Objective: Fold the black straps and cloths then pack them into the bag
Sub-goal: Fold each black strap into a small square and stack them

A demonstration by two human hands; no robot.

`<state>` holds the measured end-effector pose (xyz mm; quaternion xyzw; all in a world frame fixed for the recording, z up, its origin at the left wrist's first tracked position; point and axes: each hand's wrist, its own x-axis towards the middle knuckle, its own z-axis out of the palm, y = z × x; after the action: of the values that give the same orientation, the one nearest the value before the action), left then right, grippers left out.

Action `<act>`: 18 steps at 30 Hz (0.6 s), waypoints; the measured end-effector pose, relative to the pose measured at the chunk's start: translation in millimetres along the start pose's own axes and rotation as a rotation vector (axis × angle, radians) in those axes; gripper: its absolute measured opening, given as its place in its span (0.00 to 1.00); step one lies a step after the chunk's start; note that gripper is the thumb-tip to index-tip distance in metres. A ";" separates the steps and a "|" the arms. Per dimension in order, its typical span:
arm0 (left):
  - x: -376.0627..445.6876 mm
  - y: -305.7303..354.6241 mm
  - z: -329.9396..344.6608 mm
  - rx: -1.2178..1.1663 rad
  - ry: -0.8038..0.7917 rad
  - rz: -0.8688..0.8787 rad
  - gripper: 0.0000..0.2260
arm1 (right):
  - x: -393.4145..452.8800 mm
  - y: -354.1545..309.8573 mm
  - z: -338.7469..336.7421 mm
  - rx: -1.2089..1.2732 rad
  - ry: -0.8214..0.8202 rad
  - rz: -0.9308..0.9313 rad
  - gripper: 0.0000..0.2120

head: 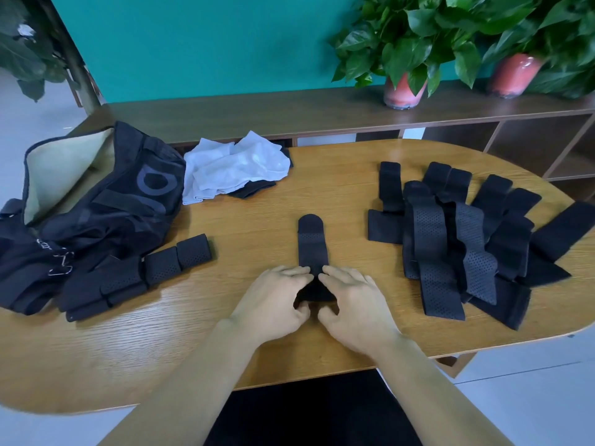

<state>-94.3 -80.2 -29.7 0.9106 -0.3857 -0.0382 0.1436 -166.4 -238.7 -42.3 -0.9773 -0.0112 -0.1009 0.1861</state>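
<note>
A black perforated strap (311, 243) lies lengthwise in the middle of the wooden table (322, 188), its rounded end pointing away from me. My left hand (273, 300) and my right hand (354, 304) both pinch its near end between fingers and thumbs, rolling it over on itself. At the left lies the open black bag (106, 201) with a beige lining. Several folded straps (135, 275) lie in front of the bag. A heap of unfolded black straps (467, 239) is spread on the right.
White cloths (235, 169) lie over a dark cloth (254, 188) behind the bag's right side. A low wooden shelf (289, 114) runs behind the table with two potted plants (405, 88) on it. The table's front edge curves just below my wrists.
</note>
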 end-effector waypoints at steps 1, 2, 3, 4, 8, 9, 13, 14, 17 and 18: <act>-1.6 0.2 -0.3 -0.003 0.011 0.005 0.24 | -1.3 0.8 -0.2 0.011 0.003 -0.014 0.25; -3.4 0.9 -0.5 -0.006 0.024 0.011 0.24 | -3.1 1.0 -0.4 0.032 0.009 -0.013 0.25; -5.9 1.6 -0.5 -0.019 0.041 0.015 0.23 | -5.2 1.2 -0.2 0.050 0.018 -0.008 0.25; -9.3 2.7 0.0 -0.038 0.062 0.014 0.22 | -7.6 1.4 0.3 0.067 0.029 -0.006 0.24; -27.3 10.1 3.4 -0.173 0.152 -0.033 0.16 | -21.8 0.5 5.8 0.209 0.120 0.074 0.20; -32.1 12.6 3.6 -0.216 0.178 -0.053 0.15 | -24.5 -1.5 6.1 0.257 0.145 0.127 0.19; -40.8 19.5 10.6 -0.273 0.322 -0.134 0.10 | -23.6 -11.9 8.9 0.382 0.212 0.269 0.17; -40.3 20.6 13.3 -0.292 0.372 -0.166 0.09 | -21.2 -14.5 8.7 0.398 0.227 0.287 0.17; -34.1 23.4 21.8 -0.373 0.474 -0.255 0.10 | -13.7 -18.6 8.5 0.371 0.263 0.319 0.12; -31.0 23.3 24.0 -0.389 0.489 -0.272 0.11 | -11.2 -19.3 8.6 0.359 0.270 0.332 0.11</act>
<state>-136.4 -79.1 -47.1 0.8914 -0.2005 0.0899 0.3963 -176.8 -217.4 -45.4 -0.8949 0.1564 -0.1945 0.3699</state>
